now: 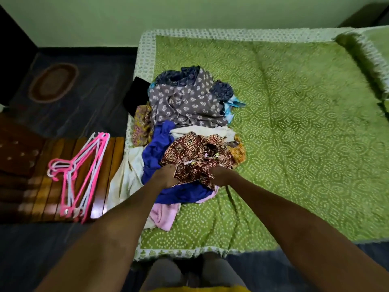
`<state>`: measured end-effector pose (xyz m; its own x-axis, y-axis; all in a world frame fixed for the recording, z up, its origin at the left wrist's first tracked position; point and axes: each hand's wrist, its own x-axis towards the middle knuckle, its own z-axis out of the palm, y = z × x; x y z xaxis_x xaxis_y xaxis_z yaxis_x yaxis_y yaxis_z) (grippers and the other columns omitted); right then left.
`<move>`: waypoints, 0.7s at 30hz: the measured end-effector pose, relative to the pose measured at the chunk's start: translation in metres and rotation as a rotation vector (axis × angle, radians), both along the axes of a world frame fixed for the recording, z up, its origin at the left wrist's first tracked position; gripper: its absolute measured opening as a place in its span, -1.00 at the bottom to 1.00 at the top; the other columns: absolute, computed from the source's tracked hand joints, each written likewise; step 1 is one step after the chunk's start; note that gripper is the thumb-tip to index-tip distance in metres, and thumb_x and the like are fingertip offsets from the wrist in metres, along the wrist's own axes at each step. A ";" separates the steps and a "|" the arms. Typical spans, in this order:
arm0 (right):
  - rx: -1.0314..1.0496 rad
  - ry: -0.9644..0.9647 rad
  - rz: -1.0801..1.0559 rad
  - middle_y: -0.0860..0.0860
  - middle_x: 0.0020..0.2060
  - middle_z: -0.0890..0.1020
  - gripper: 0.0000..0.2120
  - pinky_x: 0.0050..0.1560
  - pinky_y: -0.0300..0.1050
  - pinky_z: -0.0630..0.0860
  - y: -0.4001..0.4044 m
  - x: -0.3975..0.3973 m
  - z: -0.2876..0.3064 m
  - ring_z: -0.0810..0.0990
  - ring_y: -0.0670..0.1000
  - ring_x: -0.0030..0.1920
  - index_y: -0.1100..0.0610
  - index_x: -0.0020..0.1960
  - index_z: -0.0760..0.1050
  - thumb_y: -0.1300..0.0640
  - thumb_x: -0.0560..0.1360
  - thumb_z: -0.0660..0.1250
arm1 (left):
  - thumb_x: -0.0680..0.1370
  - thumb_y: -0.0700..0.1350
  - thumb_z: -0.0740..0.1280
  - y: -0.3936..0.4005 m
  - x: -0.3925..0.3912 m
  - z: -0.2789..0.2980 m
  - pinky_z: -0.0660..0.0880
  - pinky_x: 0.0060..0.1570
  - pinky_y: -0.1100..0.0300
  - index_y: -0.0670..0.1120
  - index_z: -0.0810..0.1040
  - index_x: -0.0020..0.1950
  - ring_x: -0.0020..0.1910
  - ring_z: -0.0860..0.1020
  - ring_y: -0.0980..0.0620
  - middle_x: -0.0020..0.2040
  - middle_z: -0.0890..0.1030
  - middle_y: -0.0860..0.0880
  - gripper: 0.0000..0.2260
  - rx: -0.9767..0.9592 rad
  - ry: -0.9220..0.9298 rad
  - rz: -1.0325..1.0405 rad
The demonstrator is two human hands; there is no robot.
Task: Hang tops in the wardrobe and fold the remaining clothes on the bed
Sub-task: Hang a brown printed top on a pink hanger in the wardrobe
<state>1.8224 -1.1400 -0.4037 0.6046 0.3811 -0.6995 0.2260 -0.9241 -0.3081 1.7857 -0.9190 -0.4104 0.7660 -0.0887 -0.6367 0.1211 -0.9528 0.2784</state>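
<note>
**Gripping the first garment from the pile**

Head view: I have both hands on the maroon printed top [196, 158], which lies at the near end of the clothes pile [189, 114] on the green bedspread [294, 123]. My left hand [166, 175] pinches its left edge; my right hand [221, 175] bunches its right edge, so the fabric spans crosswise between them. The pink and white hangers [82, 175] sit on the wooden bench [109, 165] to my left, nearer the left hand. No wardrobe shows.

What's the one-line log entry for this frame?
stage: picking garment | left hand: grips maroon top | right hand: grips maroon top | pile: on bed | hangers: on bench, untouched
</note>
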 end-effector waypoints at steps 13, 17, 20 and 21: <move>-0.120 -0.034 -0.119 0.14 0.52 -0.04 -0.41 0.37 0.21 0.24 -0.030 0.045 -0.067 0.11 0.32 0.45 0.10 0.48 0.18 0.03 0.52 0.30 | 0.53 -0.11 0.30 -0.011 0.047 -0.057 0.37 0.20 0.03 -0.17 0.43 0.26 0.24 0.47 -0.14 0.24 0.52 -0.16 -0.68 0.226 0.047 -0.101; -0.049 -0.248 -0.242 0.17 0.42 0.29 -0.52 0.34 0.03 0.29 -0.028 0.049 -0.062 0.27 0.19 0.39 0.24 0.40 0.27 0.16 0.53 0.27 | 0.54 -0.16 0.29 -0.009 0.059 -0.047 0.46 0.07 0.04 -0.19 0.49 0.16 0.16 0.51 -0.15 0.17 0.53 -0.17 -0.78 0.165 0.009 -0.004; 0.067 -0.393 -0.391 0.19 0.14 0.51 -0.75 -0.10 -0.11 0.41 -0.027 0.054 -0.044 0.48 0.10 0.03 0.26 0.19 0.39 0.33 0.52 0.20 | 0.53 -0.20 0.29 -0.001 0.065 -0.031 0.48 0.01 0.02 -0.21 0.51 0.13 0.10 0.54 -0.18 0.11 0.54 -0.19 -0.80 0.057 -0.078 0.134; 0.098 -0.415 -0.405 0.20 0.07 0.54 -0.78 -0.20 -0.14 0.36 -0.026 0.056 -0.035 0.47 0.08 -0.09 0.26 0.18 0.37 0.34 0.53 0.17 | 0.53 -0.20 0.29 0.003 0.066 -0.023 0.49 0.00 0.01 -0.22 0.51 0.12 0.10 0.54 -0.19 0.11 0.55 -0.20 -0.81 0.027 -0.124 0.160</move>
